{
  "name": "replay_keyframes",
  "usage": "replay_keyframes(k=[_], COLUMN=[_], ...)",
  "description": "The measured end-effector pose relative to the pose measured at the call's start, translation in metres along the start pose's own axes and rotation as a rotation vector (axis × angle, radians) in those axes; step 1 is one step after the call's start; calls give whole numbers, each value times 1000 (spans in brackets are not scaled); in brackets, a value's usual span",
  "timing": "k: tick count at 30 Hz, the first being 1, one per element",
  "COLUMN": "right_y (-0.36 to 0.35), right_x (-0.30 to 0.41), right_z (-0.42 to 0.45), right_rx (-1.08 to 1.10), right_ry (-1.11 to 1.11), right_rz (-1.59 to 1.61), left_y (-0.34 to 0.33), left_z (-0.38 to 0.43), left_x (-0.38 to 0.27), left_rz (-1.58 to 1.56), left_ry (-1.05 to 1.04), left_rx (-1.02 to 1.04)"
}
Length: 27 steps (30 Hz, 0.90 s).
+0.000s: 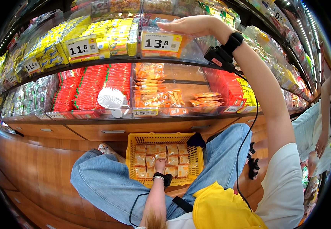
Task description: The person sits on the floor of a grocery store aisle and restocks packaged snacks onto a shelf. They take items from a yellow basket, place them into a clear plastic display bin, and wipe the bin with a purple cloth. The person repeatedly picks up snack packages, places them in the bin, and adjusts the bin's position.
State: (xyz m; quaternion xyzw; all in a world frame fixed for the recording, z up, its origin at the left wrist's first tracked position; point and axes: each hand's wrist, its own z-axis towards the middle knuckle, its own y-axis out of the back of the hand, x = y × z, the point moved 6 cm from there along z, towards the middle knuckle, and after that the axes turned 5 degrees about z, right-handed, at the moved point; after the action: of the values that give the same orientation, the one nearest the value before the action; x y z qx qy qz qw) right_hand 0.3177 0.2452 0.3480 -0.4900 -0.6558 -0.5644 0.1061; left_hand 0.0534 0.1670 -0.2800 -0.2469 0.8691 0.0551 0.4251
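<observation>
Down in a yellow plastic shopping basket [129, 160] between my knees, my left hand [160, 165] touches small orange-and-white snack packets [172, 159], which lie in rows. Whether it grips one is hidden. My right hand [186, 25] is raised to the upper shelf, over a clear bin whose front bears a price tag [161, 41]. Its thumb side points left; the other fingers are mostly out of sight, and I cannot see anything held. Each wrist wears a black strapped device, the right one [221, 57] with a cable running down.
The lower shelf holds red packets [91, 86], orange snack packets [151, 94] and a white handheld fan [111, 100]. Yellow packets [111, 34] fill upper bins. A dark cloth item [196, 140] lies on the basket's corner. Another person's sandalled foot [253, 168] is at my right.
</observation>
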Motion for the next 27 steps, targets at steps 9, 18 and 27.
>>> replay_keyframes(k=[9, 18, 27], right_y=[-7, 13, 16], right_x=[12, 5, -4], right_z=[-3, 1, -19], right_rx=[-159, -324, -605], right_ry=[54, 117, 321], right_rz=[-148, -306, -514], left_y=[10, 7, 14], left_z=[24, 26, 35], left_x=[8, -6, -7], left_rz=[94, 147, 241], left_ry=[2, 38, -18], left_rx=[-7, 69, 182])
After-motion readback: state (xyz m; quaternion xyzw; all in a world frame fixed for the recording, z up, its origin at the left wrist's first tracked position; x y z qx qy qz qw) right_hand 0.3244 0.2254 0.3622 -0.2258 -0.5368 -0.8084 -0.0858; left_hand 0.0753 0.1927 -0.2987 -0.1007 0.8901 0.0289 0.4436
